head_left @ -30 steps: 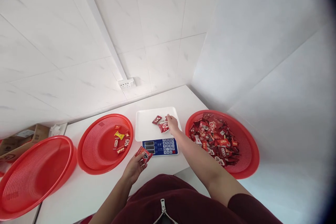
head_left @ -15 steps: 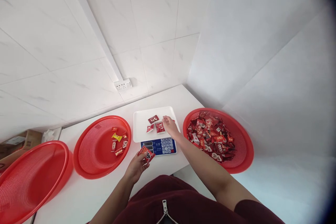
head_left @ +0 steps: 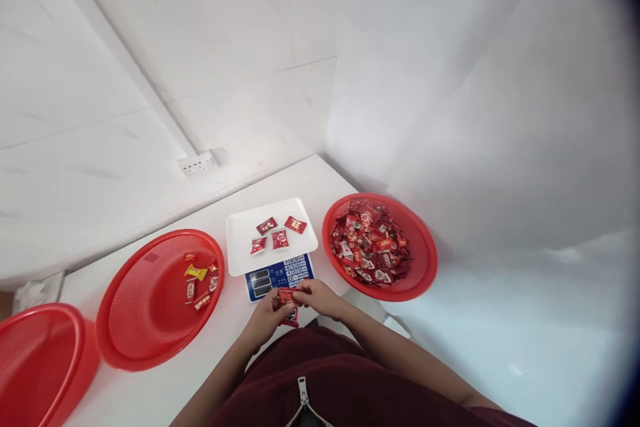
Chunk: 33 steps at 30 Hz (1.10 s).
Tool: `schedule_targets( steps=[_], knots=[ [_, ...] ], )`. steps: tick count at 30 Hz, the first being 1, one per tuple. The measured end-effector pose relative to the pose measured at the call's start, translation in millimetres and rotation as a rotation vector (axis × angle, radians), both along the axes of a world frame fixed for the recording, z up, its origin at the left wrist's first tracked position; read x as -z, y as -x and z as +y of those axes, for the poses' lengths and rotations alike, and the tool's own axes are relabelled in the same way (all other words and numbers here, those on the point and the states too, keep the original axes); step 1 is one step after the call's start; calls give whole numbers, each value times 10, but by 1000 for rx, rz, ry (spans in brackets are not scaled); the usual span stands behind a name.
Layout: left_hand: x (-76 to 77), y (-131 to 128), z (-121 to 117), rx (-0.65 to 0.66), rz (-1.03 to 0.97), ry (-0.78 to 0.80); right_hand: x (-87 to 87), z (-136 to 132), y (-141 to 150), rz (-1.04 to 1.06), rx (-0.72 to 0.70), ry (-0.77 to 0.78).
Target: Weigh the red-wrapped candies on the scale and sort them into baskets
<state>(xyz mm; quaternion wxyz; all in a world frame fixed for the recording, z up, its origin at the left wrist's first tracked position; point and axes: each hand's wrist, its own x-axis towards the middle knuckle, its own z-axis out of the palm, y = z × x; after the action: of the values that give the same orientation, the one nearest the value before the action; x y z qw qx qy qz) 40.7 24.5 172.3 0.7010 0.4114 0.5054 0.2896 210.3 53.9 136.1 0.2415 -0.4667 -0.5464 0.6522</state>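
Note:
My left hand point(head_left: 267, 315) is closed on a red snack packet point(head_left: 292, 315) in front of my body, near the scale's front edge. The fingers of my right hand point(head_left: 319, 297) pinch the top of the red packets there; overlapping fingers hide how many are held. Just beyond my hands is a weighing scale with a blue keypad panel point(head_left: 277, 278) and a white tray point(head_left: 240, 230). On the tray lie several small red packets point(head_left: 280, 239), spaced apart.
To the right stands a red basket point(head_left: 425, 260) heaped with red packets point(head_left: 373, 240). A red basket point(head_left: 135, 293) on the left holds a few packets and a yellow-wrapped one point(head_left: 196, 272). Another red basket point(head_left: 75, 360) is at far left. A wall socket point(head_left: 197, 163) sits behind the table.
My right hand has moved back from the tray to my left hand and now grips at the packet there. A red packet shows at the tray's right, where my hand was.

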Motion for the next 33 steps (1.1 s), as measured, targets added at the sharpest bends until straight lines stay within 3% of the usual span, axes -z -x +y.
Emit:
schedule_targets(
  steps=[5,9,12,15,18,22,33],
  knots=[
    [3,-96,25,-32,36,56,8,298,-780,-365,274,-251],
    [52,-29,-26,-96,77,105,193,383,-1396,-838,161,-159],
    [61,40,-74,-112,107,159,352,402,-1546,-997,91,-79],
    [50,64,-98,-121,154,200,446,458,-1478,-1110,121,-103],
    [35,28,-89,-111,144,199,503,533,-1392,-974,274,-137],
    [5,-60,-53,-143,149,160,553,581,-1456,-644,498,34],
    [12,-80,-59,-190,183,174,432,447,-1756,35,762,292]
  ],
)
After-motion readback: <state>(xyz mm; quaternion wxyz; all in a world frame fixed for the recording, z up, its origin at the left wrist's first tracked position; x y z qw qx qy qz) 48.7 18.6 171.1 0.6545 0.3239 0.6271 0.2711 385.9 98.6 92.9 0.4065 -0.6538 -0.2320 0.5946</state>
